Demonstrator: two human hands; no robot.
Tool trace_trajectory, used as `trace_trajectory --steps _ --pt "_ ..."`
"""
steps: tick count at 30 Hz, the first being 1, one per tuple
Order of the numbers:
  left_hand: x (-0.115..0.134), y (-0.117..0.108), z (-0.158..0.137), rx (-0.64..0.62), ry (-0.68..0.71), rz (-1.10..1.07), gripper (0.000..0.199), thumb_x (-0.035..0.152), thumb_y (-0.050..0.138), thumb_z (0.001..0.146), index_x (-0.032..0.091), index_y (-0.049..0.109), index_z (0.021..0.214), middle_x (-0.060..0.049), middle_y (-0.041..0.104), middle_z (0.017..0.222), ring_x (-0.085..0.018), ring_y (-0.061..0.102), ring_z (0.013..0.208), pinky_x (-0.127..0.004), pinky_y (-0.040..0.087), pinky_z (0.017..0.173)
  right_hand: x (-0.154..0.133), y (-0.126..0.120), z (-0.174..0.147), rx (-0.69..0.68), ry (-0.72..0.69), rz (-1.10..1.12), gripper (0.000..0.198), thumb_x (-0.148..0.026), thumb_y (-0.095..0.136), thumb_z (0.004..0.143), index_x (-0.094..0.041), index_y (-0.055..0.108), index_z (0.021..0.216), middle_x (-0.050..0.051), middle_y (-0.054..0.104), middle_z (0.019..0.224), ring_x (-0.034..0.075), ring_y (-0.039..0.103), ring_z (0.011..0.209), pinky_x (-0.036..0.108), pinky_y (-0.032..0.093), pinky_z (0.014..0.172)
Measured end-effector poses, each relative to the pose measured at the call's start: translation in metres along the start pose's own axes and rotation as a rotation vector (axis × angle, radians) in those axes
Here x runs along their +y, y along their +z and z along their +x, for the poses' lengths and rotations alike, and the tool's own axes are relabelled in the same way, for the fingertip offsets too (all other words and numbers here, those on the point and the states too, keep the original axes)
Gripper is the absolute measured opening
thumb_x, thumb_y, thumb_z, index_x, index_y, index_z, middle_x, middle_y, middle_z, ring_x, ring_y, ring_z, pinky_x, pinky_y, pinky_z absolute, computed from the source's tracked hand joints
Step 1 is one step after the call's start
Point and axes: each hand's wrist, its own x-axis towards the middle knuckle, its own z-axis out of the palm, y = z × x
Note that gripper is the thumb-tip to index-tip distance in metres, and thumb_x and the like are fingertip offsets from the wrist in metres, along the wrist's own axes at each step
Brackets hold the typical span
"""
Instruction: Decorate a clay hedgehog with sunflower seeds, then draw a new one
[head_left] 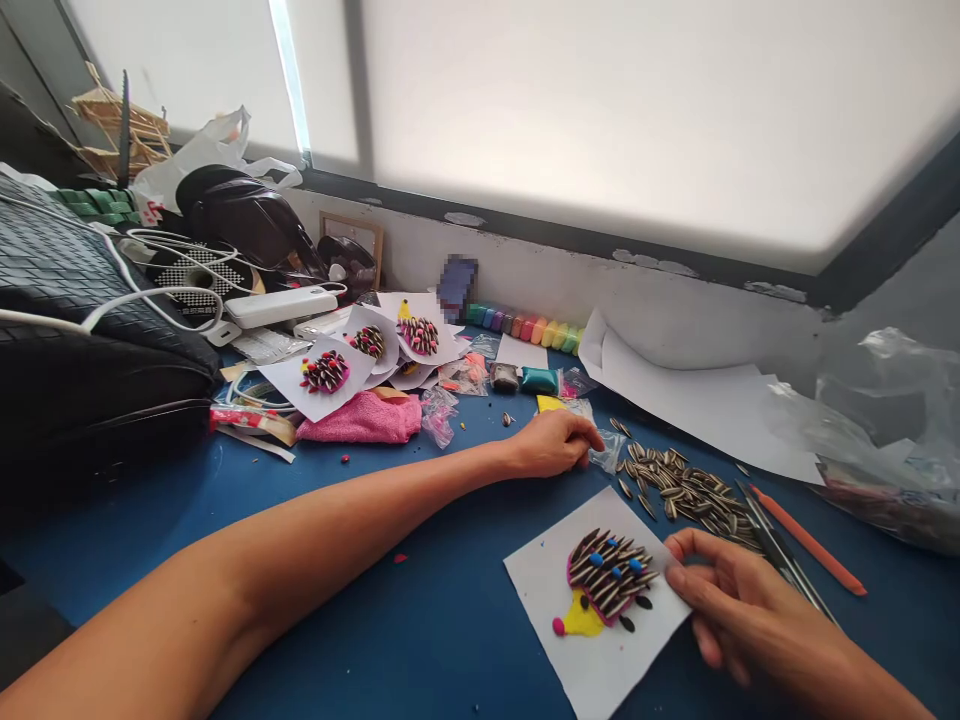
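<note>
right hand [739, 600]: fingers pinching card [592, 662], 5 o'clock | left hand [553, 443]: fingers curled, hold unclear | plastic bag [900, 480], 3 o'clock: contents indistinct

The white paper [547, 585] I hold, lower right, looks smooth and matt; the striped seeds [682, 485], right of centre, dry and dull; the pink cloth [364, 417], left of centre, fuzzy; the clear bag [892, 400], far right, glossy crinkled plastic; the black bag [75, 265], far left, shiny, woven and leather-like

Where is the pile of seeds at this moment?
In the head view, the pile lies right of centre, between the curled white sheet and the right hand.
</note>
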Motion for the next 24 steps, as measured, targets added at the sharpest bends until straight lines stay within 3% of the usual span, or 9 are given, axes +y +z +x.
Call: trace_trajectory --steps 5,13,18,22,24 --pt "-0.001 -0.003 0.003 -0.024 -0.027 -0.082 0.030 0.000 0.044 0.080 0.008 0.070 0.093 0.002 0.060 0.065 -0.006 0.049 0.050 -0.019 0.042 0.055 0.013 -0.003 0.003 0.122 -0.009 0.222 0.080 -0.073 0.067 0.056 -0.017 0.055 0.112 -0.003 0.057 0.043 0.010 0.042 0.038 0.022 0.033 0.039" --pt "-0.003 -0.016 0.007 -0.066 -0.105 -0.282 0.027 0.008 0.044 0.084 0.008 0.067 0.099 -0.002 0.064 0.073 -0.005 0.057 0.055 -0.017 0.044 0.055 0.002 -0.002 -0.003 0.228 0.102 0.435 0.102 -0.072 0.078 0.040 -0.016 0.053 0.122 -0.004 0.054 0.041 0.008 0.036 0.040 0.020 0.035 0.040" --pt "-0.006 -0.020 0.008 -0.070 -0.104 -0.346 0.026 0.013 0.048 0.084 0.008 0.066 0.101 -0.005 0.068 0.079 -0.008 0.061 0.062 -0.020 0.048 0.061 0.000 -0.005 -0.004 0.276 0.119 0.598 0.086 -0.063 0.085 0.043 -0.024 0.057 0.113 -0.006 0.049 0.042 0.008 0.033 0.042 0.018 0.036 0.039" --pt "-0.009 -0.010 0.008 0.004 -0.052 -0.309 0.021 0.017 0.056 0.081 0.007 0.069 0.094 -0.008 0.070 0.082 -0.014 0.064 0.072 -0.024 0.050 0.067 -0.010 -0.001 -0.009 0.384 0.120 0.770 0.081 -0.045 0.092 0.029 -0.026 0.061 0.100 -0.006 0.047 0.045 0.008 0.032 0.044 0.017 0.035 0.037" --pt "-0.010 -0.002 0.004 0.035 -0.008 -0.276 0.020 0.021 0.064 0.078 0.009 0.071 0.093 -0.009 0.072 0.092 -0.020 0.066 0.086 -0.027 0.051 0.076 -0.016 0.002 -0.011 0.400 0.106 0.822 0.075 -0.047 0.092 0.028 -0.026 0.061 0.093 -0.006 0.046 0.045 0.008 0.033 0.045 0.017 0.035 0.036"
